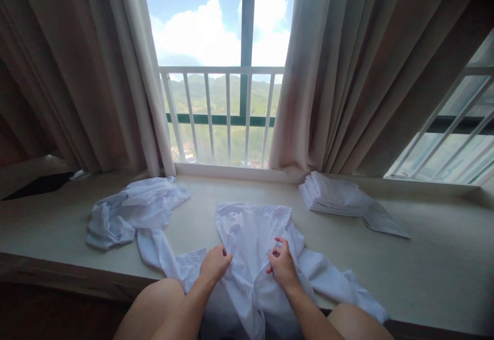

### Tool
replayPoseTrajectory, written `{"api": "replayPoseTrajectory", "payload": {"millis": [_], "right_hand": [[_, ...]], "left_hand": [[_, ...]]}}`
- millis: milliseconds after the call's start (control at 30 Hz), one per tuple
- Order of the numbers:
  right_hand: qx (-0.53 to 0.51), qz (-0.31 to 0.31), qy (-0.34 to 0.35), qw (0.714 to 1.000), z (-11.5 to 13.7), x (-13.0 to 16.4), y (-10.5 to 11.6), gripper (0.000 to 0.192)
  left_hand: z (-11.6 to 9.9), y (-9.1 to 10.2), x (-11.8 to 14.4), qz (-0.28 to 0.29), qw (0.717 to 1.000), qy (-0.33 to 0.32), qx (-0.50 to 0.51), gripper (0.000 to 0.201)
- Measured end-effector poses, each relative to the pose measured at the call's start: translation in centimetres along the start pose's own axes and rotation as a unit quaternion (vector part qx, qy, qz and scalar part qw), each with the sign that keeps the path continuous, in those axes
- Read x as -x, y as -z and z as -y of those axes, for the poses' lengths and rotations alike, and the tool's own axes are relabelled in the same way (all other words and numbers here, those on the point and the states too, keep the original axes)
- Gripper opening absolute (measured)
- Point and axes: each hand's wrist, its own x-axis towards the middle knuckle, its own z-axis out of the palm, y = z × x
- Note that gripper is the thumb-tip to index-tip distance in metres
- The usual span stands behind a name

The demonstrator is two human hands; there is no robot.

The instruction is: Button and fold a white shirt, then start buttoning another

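Note:
A white shirt lies in front of me on the pale ledge, its sleeves stretched out to both sides and its lower part hanging over the front edge between my knees. My left hand is closed on the cloth at the left side of the shirt's body. On the right side, my right hand has its thumb and curled fingers at the fabric, the index finger raised a little. The exact pinch of the right fingers is hard to make out.
A crumpled heap of white cloth lies on the ledge at the left, touching the left sleeve. At the back right is a folded white stack. Beige curtains flank a window with a white railing. A dark flat object rests far left.

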Motion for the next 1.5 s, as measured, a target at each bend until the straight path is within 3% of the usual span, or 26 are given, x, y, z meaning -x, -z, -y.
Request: {"api": "replayPoseTrajectory", "payload": {"millis": [133,267,467,800,1000,1267,1500], "right_hand": [[-0.159,-0.032,-0.052,0.985,-0.1,-0.2,-0.3,0.079],[-0.247,-0.026,-0.105,0.963,0.2,0.3,0.0,0.080],[-0.284,-0.011,-0.164,0.945,1.0,1.0,0.5,0.077],[-0.283,0.055,-0.163,0.943,1.4,1.2,0.0,0.058],[-0.272,0.069,-0.126,0.952,1.7,1.1,-0.5,0.054],[-0.252,0.105,-0.085,0.958,2.3,1.4,-0.9,0.046],[-0.243,0.137,-0.074,0.957,2.5,1.9,-1.1,0.042]], "left_hand": [[-0.9,-0.4,-0.1,-0.010,0.993,-0.024,0.117,0.012],[-1.8,-1.1,0.4,0.012,0.976,-0.025,0.218,0.005],[-2.1,-2.0,1.3,0.025,0.902,-0.017,0.430,0.020],[-1.6,-3.4,0.8,0.043,0.900,-0.047,0.430,0.028],[-2.3,-2.8,1.4,0.060,0.900,-0.071,0.425,0.041],[-2.7,-2.5,1.4,0.088,0.897,-0.053,0.431,0.051],[-2.6,-2.7,1.8,0.096,0.920,-0.078,0.371,0.050]]}}
